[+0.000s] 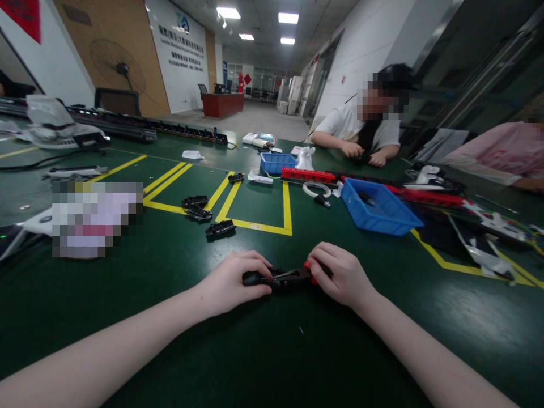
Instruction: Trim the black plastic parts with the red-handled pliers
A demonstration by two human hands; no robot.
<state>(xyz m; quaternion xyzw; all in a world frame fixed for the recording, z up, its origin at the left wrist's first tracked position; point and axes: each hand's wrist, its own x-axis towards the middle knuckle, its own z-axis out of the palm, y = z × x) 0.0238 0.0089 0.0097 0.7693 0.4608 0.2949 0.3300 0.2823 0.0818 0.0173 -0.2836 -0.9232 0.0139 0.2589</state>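
On the green tabletop in front of me lies a long black part (293, 276) with a thin silvery strip along it. My left hand (238, 280) grips its left end, fingers and thumb closed round it. At the other end my right hand (338, 275) is closed on a small red piece (313, 273), which sits against the black part; whether the two are joined I cannot tell. The fingers hide both ends. Beyond my left hand lie several similar black parts, the nearest black part (220, 228) apart from the rest.
A blue bin (378, 207) with a dark item inside stands right, and a smaller blue bin (277, 162) farther back. Behind them runs a long red strip (308, 175). A coil of white cable (317, 190) lies between. Across the table sits a person (361, 122); another is at far right.
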